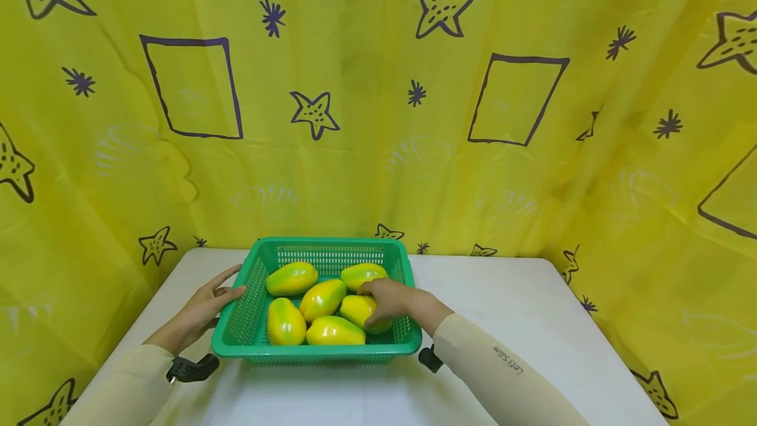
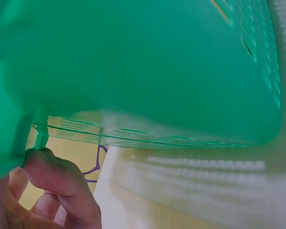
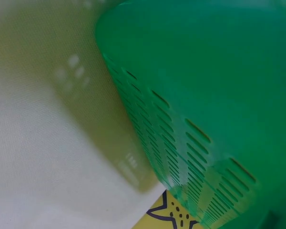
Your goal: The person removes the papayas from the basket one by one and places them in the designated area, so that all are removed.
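A green plastic basket (image 1: pixel 316 350) with slotted walls stands on the white table and holds several yellow-green papayas, such as one at the left front (image 1: pixel 286 322) and one in the middle (image 1: pixel 322 300). At the basket's left rim, my left hand (image 1: pixel 204 307) grips the edge, thumb on top; the left wrist view shows its fingers (image 2: pixel 62 183) bent under the rim. My right hand (image 1: pixel 393 300) reaches in over the right wall and holds a papaya (image 1: pixel 353 308), fingers on its far side and thumb nearer me. In the right wrist view the basket wall (image 3: pixel 195 157) hides that hand.
The white table (image 1: pixel 497 327) reaches out to both sides of the basket. A yellow curtain (image 1: pixel 367 176) with drawn stars and frames hangs behind the table and along its sides. Black wrist-worn devices (image 1: pixel 194 369) sit below both hands, close to the basket's front corners.
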Tool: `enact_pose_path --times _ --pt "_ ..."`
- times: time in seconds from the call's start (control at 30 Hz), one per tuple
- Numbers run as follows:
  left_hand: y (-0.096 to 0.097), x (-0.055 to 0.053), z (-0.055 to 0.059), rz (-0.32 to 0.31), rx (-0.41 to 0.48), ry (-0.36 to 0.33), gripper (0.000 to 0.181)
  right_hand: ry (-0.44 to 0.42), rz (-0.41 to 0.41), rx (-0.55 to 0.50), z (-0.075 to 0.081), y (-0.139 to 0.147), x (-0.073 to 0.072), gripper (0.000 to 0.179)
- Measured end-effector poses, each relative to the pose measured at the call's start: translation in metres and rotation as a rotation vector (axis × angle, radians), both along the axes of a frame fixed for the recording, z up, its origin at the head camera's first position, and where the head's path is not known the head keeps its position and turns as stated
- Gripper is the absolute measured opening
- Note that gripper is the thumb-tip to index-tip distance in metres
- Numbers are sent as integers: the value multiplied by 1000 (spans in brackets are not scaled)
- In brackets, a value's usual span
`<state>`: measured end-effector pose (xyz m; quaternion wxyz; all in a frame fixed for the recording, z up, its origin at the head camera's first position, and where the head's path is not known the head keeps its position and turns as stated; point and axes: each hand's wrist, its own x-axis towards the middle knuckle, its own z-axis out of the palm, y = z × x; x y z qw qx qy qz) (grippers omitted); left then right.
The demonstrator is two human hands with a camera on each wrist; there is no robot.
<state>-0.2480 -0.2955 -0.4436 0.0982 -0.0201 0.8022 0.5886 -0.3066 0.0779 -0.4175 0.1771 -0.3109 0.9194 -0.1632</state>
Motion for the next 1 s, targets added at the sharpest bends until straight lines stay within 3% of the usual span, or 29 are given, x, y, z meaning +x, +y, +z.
enact_pose_path --times 0.57,1.0 --pt "0 2 -1 14 -8 -11 78 -4 15 -18 0 0 -1 64" --pt "1 3 0 31 -13 -34 80 -58 27 -55 2 2 -6 66"
